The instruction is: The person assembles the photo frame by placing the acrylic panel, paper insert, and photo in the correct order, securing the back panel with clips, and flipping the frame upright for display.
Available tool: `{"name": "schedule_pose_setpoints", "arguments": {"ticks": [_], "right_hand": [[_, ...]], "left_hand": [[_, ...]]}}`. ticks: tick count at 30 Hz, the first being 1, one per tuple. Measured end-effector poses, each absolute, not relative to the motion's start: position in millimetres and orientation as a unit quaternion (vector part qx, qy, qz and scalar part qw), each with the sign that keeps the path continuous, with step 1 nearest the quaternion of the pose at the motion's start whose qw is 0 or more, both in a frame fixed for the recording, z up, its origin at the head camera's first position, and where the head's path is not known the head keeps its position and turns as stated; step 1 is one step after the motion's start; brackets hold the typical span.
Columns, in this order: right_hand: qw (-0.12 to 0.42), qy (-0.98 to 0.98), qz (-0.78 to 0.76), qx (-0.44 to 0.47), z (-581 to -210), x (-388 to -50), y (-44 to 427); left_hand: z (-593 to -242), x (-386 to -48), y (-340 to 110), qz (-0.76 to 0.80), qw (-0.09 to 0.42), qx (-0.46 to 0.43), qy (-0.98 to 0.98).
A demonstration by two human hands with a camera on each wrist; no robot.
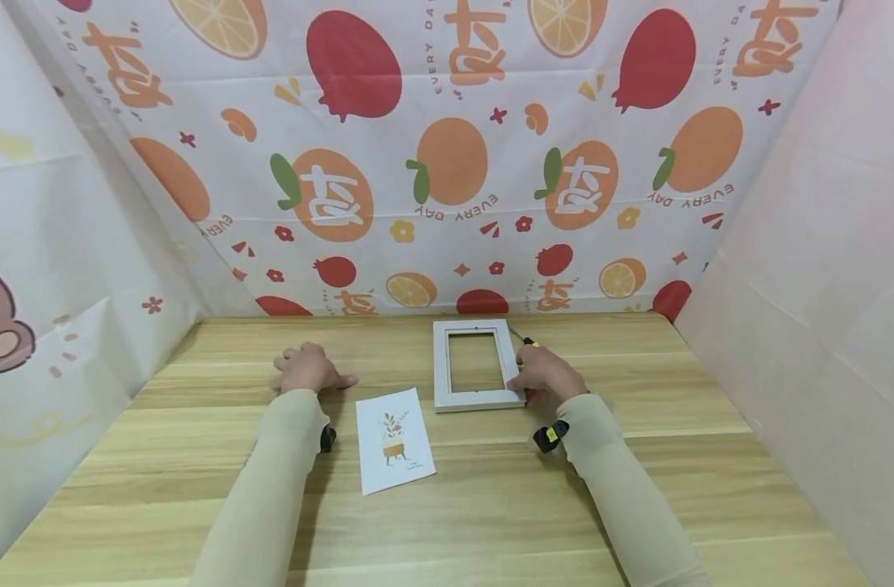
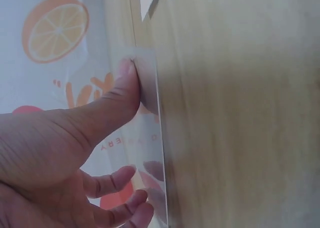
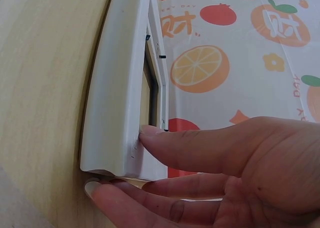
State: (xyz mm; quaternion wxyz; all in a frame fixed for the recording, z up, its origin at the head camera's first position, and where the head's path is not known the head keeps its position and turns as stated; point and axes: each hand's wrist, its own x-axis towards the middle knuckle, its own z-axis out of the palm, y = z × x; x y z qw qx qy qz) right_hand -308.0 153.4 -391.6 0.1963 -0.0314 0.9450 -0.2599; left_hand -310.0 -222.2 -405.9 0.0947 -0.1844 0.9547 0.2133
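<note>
A white picture frame (image 1: 441,367) with an open middle lies on the table at centre right. My right hand (image 1: 551,373) holds its near right corner. In the right wrist view the thumb (image 3: 175,144) is on the upper face and the fingertips reach under the frame. My left hand (image 1: 307,371) is over the table left of the frame, thumb spread. In the left wrist view its thumb touches a clear sheet (image 2: 150,133), which mirrors thumb and fingers. Between the hands lies a white card (image 1: 373,444) with a potted plant print.
Beside the frame's far right corner, a thin-shafted tool with a black and yellow part (image 1: 531,342) is partly hidden by my right hand. The wooden table (image 1: 491,522) ends at a fruit-print cloth (image 1: 388,269) behind, with pale cloths at both sides.
</note>
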Motion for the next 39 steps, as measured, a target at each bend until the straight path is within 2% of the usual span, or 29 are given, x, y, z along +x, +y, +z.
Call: {"name": "schedule_pose_setpoints", "arguments": {"ticks": [9, 14, 27, 33, 39], "right_hand": [[0.193, 0.947, -0.255, -0.03, -391.9, -307.9, 152.7], [0.194, 0.947, -0.253, -0.028, -391.4, -308.2, 153.0], [0.196, 0.946, -0.255, -0.029, -393.3, -308.9, 153.5], [0.189, 0.949, -0.25, -0.04, -394.5, -311.0, 154.1], [0.188, 0.951, -0.243, -0.043, -395.5, -311.2, 152.4]], "left_hand": [[-407.2, -308.2, -233.1, 0.224, 0.103, -0.177, 0.953], [-404.8, -307.5, -239.3, 0.239, 0.089, -0.15, 0.955], [-387.3, -302.9, -249.3, 0.346, 0.097, -0.161, 0.919], [-380.6, -298.0, -247.6, 0.367, 0.062, -0.16, 0.914], [-375.0, -290.8, -246.0, 0.369, 0.001, -0.166, 0.914]]}}
